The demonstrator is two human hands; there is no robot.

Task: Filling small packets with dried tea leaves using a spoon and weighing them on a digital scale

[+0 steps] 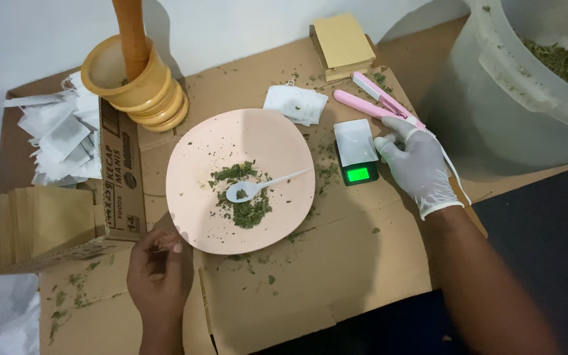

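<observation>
My right hand (417,164), in a white glove, rests beside a small digital scale (357,172) with a lit green display, its fingertips touching the white sachet (354,141) lying on the scale. My bare left hand (159,269) sits curled at the near-left rim of a pink plate (195,158), with something small pinched in its fingers that I cannot identify. On the plate lie crushed green dried leaves (248,210) and a white plastic spoon (258,188).
A pink heat sealer (379,105) lies behind the scale, with a stack of white sachets (295,103) and tan envelopes (343,43) nearby. A wooden mortar and pestle (136,79) stands at the back left. A cardboard box (67,197) holds sachets; a plastic tub (520,98) holds leaves.
</observation>
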